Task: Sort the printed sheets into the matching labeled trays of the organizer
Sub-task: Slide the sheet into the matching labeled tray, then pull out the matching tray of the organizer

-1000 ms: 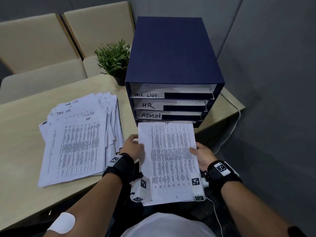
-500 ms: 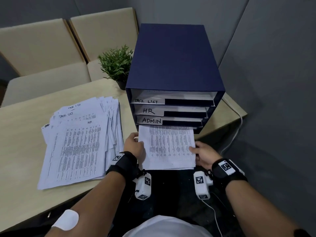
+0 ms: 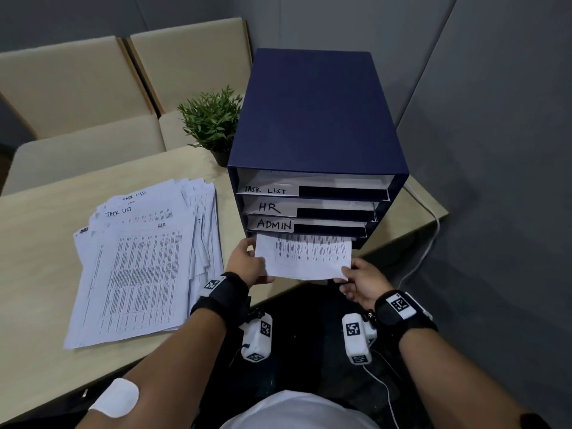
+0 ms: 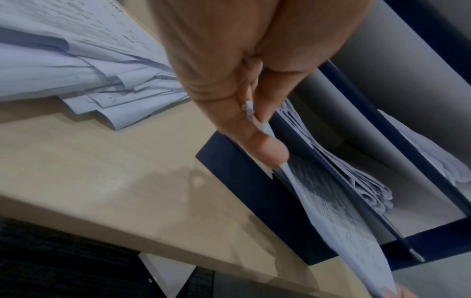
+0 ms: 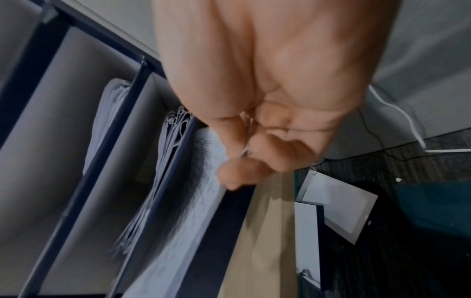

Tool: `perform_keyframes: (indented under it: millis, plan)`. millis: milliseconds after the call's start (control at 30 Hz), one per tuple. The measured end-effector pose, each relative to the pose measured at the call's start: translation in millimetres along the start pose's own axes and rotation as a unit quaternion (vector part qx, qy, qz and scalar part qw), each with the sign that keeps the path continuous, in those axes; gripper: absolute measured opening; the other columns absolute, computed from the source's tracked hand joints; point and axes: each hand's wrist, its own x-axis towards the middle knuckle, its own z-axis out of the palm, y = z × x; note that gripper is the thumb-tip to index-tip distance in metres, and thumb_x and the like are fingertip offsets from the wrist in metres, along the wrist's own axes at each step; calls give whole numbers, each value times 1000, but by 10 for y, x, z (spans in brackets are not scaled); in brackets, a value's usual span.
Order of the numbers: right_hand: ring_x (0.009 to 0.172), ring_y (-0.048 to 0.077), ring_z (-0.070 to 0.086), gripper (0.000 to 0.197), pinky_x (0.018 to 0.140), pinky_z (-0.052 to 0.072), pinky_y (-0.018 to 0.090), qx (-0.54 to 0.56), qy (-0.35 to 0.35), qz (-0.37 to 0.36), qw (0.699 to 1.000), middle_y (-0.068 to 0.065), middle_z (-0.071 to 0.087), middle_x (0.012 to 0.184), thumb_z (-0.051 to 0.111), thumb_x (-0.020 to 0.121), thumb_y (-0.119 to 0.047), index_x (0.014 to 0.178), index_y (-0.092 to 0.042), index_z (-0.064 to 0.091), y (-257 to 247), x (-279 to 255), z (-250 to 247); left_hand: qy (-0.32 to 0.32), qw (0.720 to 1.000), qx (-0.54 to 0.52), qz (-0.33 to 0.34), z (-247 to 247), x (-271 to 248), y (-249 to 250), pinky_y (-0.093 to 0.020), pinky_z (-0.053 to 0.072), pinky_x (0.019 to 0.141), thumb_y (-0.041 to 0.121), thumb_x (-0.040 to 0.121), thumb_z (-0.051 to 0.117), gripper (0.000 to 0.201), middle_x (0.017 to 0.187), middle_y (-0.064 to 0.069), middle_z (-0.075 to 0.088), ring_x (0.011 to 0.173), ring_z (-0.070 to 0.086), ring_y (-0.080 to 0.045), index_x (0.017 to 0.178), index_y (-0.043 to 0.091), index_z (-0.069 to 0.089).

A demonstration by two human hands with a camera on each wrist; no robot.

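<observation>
Both hands pinch the sheet [image 3: 301, 257], lengthwise into the organizer's [image 3: 315, 119] bottom tray.

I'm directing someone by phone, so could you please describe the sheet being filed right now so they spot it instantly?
Find the dark blue organizer at the table's right end, its trays labelled TASK LIST, HR and ADMIN. Just under the ADMIN tray, one printed sheet sticks halfway out of the lowest slot. Unlike the loose pile to the left, the left hand and right hand pinch its near corners.

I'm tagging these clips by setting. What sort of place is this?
Probably an office or meeting room: a navy desktop organizer with trays labeled TASK LIST, HR and ADMIN, a pile of printed sheets on a light wooden table, and beige padded chairs against grey walls.
</observation>
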Motion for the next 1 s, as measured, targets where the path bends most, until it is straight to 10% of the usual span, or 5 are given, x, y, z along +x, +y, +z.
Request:
perform_keyframes:
  millis: [233, 400, 700, 1000]
  plan:
    - [38, 9, 47, 2, 33, 30, 16, 99, 64, -34, 992, 9, 59, 75, 44, 101, -11, 101, -13, 44, -337, 230, 181, -16, 999, -41, -16, -159, -28, 12, -37, 53, 56, -6, 92, 50, 39, 94, -14, 59, 63, 60, -28, 124, 14, 41]
    - [61, 18, 64, 12, 39, 44, 21, 161, 47, -25, 985, 15, 64, 109, 45, 101, -11, 109, -3, 48, -334, 323, 281, -2, 999, -29, -25, -334, -28, -84, -38, 51, 61, -5, 93, 48, 39, 94, -13, 60, 66, 60, -27, 125, 16, 39]
    - [45, 11, 57, 10, 39, 40, 18, 25, 38, -44, 998, 6, 59, 72, 51, 98, -10, 90, -14, 55, -155, 132, 501, 29, 1000, -2, -11, -949, -19, -245, -33, 49, 60, -3, 92, 51, 36, 92, -14, 59, 67, 58, -24, 127, 6, 46]
    - [48, 14, 55, 11, 43, 40, 19, -103, -78, -63, 990, 7, 59, 72, 54, 96, -11, 86, -15, 52, -113, -79, 1670, 87, 992, 87, 26, -2098, 63, -308, -31, 51, 68, 4, 92, 53, 35, 102, -9, 61, 88, 57, -24, 126, 7, 53]
